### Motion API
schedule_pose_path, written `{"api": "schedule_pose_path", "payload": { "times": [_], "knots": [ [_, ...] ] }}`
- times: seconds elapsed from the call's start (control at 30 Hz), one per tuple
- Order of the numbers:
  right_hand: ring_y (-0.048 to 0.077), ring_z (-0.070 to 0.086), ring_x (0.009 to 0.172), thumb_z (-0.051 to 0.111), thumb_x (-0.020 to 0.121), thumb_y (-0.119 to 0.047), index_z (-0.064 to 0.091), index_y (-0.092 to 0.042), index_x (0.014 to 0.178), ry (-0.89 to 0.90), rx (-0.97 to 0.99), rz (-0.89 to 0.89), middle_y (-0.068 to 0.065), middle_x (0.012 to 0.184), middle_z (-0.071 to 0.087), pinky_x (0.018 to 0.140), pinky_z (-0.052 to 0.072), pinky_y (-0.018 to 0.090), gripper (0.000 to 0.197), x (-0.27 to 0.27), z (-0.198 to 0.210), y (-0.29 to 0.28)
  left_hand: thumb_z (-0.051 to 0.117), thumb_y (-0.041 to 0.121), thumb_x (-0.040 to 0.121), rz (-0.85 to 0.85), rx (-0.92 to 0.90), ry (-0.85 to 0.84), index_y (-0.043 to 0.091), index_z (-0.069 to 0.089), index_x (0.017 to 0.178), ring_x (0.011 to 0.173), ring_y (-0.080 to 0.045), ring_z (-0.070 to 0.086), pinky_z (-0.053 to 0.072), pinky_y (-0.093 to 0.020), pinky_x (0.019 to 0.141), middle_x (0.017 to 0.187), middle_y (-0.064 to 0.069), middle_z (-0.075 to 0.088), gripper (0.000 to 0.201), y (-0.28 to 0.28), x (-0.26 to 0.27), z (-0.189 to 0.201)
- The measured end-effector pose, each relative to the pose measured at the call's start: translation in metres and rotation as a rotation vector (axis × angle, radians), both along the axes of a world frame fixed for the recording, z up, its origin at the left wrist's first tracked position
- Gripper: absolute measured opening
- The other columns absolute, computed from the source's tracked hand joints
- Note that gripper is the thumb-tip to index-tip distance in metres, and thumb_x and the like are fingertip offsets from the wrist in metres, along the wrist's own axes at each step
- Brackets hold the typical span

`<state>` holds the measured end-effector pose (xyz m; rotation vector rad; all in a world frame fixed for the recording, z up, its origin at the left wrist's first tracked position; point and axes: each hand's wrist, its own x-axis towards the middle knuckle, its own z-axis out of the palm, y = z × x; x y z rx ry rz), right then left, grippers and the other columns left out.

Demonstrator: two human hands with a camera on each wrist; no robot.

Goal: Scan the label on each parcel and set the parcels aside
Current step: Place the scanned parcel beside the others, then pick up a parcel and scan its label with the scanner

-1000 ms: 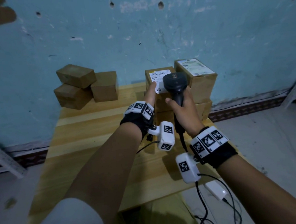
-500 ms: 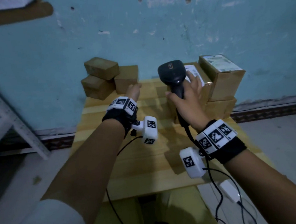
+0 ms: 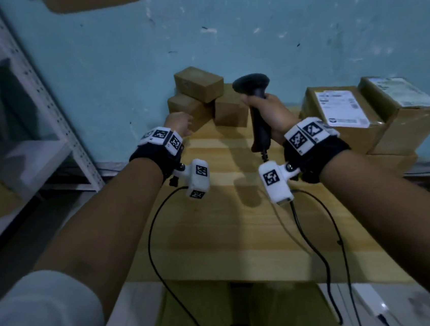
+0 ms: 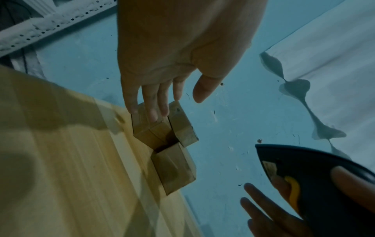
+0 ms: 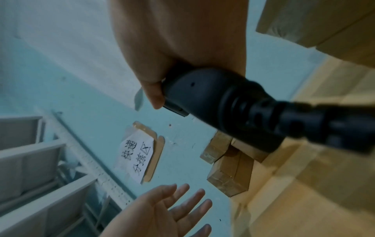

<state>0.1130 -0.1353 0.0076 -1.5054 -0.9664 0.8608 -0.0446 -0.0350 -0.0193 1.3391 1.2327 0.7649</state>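
Here the right hand (image 3: pixel 269 112) clasps the scanner (image 3: pixel 255 105).

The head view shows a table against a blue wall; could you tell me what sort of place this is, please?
Probably a small parcel-sorting room. Labelled cardboard parcels are stacked on a wooden table, the right hand holds a barcode scanner, and metal shelving stands alongside.

Pale wooden table (image 3: pixel 231 230) showing smooth grain; matt brown cardboard parcels (image 3: pixel 199 83) wearing glossy tape; black plastic scanner (image 3: pixel 252 84) looking smooth; painted wall (image 3: pixel 247 26) appearing chipped.
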Motion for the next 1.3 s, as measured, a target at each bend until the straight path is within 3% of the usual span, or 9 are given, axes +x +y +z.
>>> {"api": "schedule_pose_path", "payload": {
  "times": [0.13, 0.2, 0.47, 0.63, 0.73, 0.83, 1.0, 1.17, 1.3],
  "knots": [
    [0.019, 0.056, 0.065, 0.059, 0.089, -0.017, 0.054, -0.01, 0.079, 0.227, 0.027, -0.06, 0.005, 0.069, 0.057, 0.07, 0.044, 0.033, 0.014, 0.012, -0.008, 0.033, 0.041, 0.011, 0.097, 0.082, -0.089, -0.051, 0.008, 0.055, 0.086, 0.072, -0.016, 0.055, 0.043, -0.025, 0.056, 0.11, -0.01, 0.052, 0.018, 0.011, 0.005, 0.007],
    [0.018, 0.061, 0.06, 0.057, 0.09, -0.014, 0.053, -0.008, 0.08, 0.292, -0.002, -0.066, 0.006, 0.067, 0.062, 0.062, 0.048, 0.03, 0.013, 0.013, -0.017, 0.047, 0.041, 0.011, 0.096, 0.076, -0.109, -0.041, 0.006, 0.055, 0.097, 0.078, -0.019, 0.057, 0.043, -0.029, 0.067, 0.107, -0.006, 0.05, 0.015, 0.018, 0.01, 0.003],
    [0.012, 0.055, 0.035, 0.056, 0.088, -0.004, 0.049, -0.005, 0.074, 0.204, -0.032, -0.124, 0.014, 0.064, 0.054, 0.041, 0.046, 0.022, 0.015, 0.012, -0.019, 0.11, 0.034, 0.008, 0.096, 0.07, -0.044, -0.026, 0.007, 0.048, 0.126, 0.064, -0.016, 0.051, 0.034, -0.025, 0.053, 0.108, -0.009, 0.048, 0.032, 0.051, 0.024, -0.013],
    [0.033, 0.063, 0.089, 0.07, 0.072, -0.027, 0.059, 0.002, 0.103, 0.046, -0.029, -0.205, 0.019, 0.097, 0.065, 0.075, 0.051, 0.039, 0.044, 0.031, -0.008, 0.165, 0.035, 0.001, 0.094, 0.105, 0.072, 0.035, 0.001, 0.05, 0.119, 0.055, -0.016, 0.046, 0.037, -0.024, 0.049, 0.07, -0.006, 0.047, 0.029, 0.099, 0.03, -0.004],
    [0.022, 0.053, 0.068, 0.066, 0.081, -0.022, 0.053, 0.0, 0.106, 0.029, 0.007, -0.203, 0.011, 0.081, 0.055, 0.057, 0.039, 0.029, 0.036, 0.041, 0.0, 0.19, 0.038, 0.003, 0.094, 0.138, 0.119, 0.042, 0.003, 0.056, 0.104, 0.07, -0.024, 0.053, 0.042, -0.025, 0.056, 0.08, -0.011, 0.051, 0.022, 0.13, 0.039, -0.002],
    [0.019, 0.05, 0.066, 0.065, 0.082, -0.025, 0.052, -0.001, 0.114, 0.029, -0.013, -0.199, 0.014, 0.093, 0.054, 0.051, 0.035, 0.027, 0.042, 0.049, -0.002, 0.213, 0.043, 0.009, 0.094, 0.117, 0.163, 0.033, 0.0, 0.061, 0.108, 0.079, -0.028, 0.054, 0.04, -0.034, 0.075, 0.083, -0.022, 0.059, 0.024, 0.152, 0.051, -0.004],
    [0.022, 0.052, 0.092, 0.064, 0.084, -0.027, 0.047, 0.003, 0.132, 0.014, -0.109, -0.137, 0.011, 0.112, 0.055, 0.052, 0.036, 0.022, 0.059, 0.058, -0.03, 0.234, 0.038, 0.02, 0.099, 0.074, 0.165, 0.125, 0.0, 0.037, 0.141, 0.134, -0.033, 0.039, 0.034, -0.03, 0.103, 0.147, -0.019, 0.038, 0.046, 0.168, 0.073, -0.012],
    [0.017, 0.051, 0.081, 0.06, 0.088, -0.026, 0.037, -0.002, 0.138, 0.066, -0.076, -0.121, 0.008, 0.119, 0.052, 0.047, 0.039, 0.015, 0.06, 0.058, -0.046, 0.234, 0.035, 0.023, 0.1, 0.085, 0.185, 0.129, 0.0, 0.039, 0.138, 0.126, -0.032, 0.045, 0.036, -0.029, 0.097, 0.14, -0.02, 0.045, 0.045, 0.17, 0.083, -0.024],
    [0.015, 0.054, 0.071, 0.063, 0.087, -0.017, 0.047, 0.003, 0.123, 0.117, 0.002, -0.113, 0.002, 0.082, 0.054, 0.055, 0.049, 0.015, 0.045, 0.046, -0.046, 0.233, 0.035, 0.018, 0.098, 0.102, 0.181, 0.053, 0.002, 0.029, 0.141, 0.126, -0.034, 0.044, 0.035, -0.031, 0.101, 0.141, -0.02, 0.042, 0.046, 0.16, 0.086, -0.02]
  ]
}}
